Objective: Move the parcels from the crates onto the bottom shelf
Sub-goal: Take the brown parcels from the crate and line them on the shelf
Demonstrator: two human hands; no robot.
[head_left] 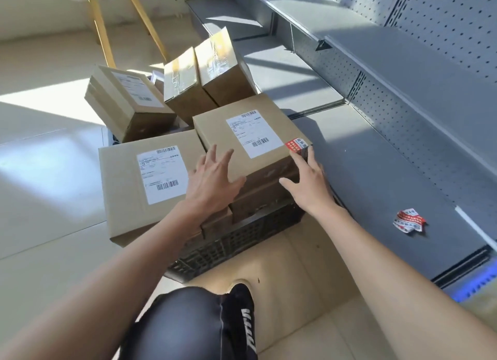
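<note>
Knee [188, 322] – crate [228, 249]; parcels [252, 133] inside

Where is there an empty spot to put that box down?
The bottom shelf is mostly bare: a wide grey patch between the crate and the pegboard back wall, with only a crumpled red sticker near its front. The next bay beyond also looks bare. It is crowded over the crates, where the parcels sit packed together.
</note>
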